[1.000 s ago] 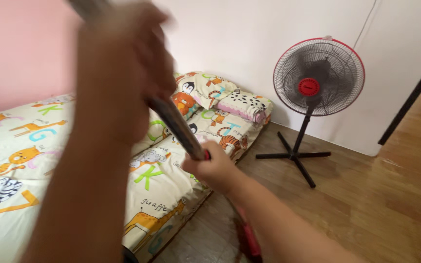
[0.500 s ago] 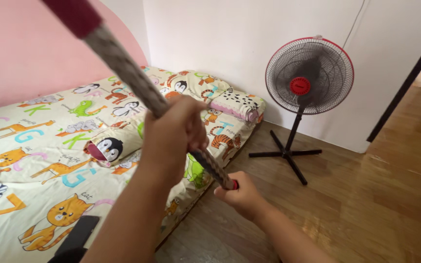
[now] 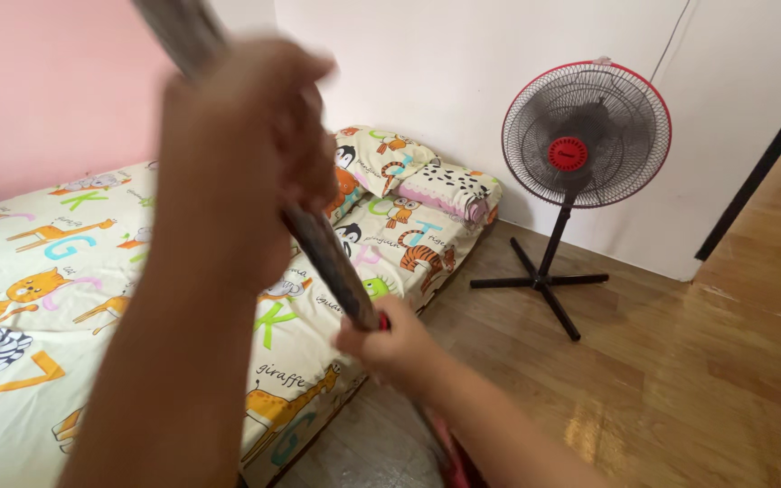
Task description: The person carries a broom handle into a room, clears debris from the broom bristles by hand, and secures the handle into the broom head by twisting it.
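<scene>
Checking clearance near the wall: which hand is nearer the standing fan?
Right. The right hand grips the lower end of the patterned stick, left of the standing fan. The left hand grips higher up, farther left.

Mattress (image 3: 65,298) lay on wooden floor (image 3: 680,380), covered by animal-and-letter print sheet. Matching pillow (image 3: 381,158) at its far end, spotted folded blanket (image 3: 452,190) just beside it. Red-rimmed standing fan (image 3: 587,136) stood near white wall (image 3: 445,72). Pink wall (image 3: 38,90) behind mattress.

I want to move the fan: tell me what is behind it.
Behind the standing fan is a bare white wall, with a thin cord running up it. The wall patch directly behind the fan's motor hub is covered.
</scene>
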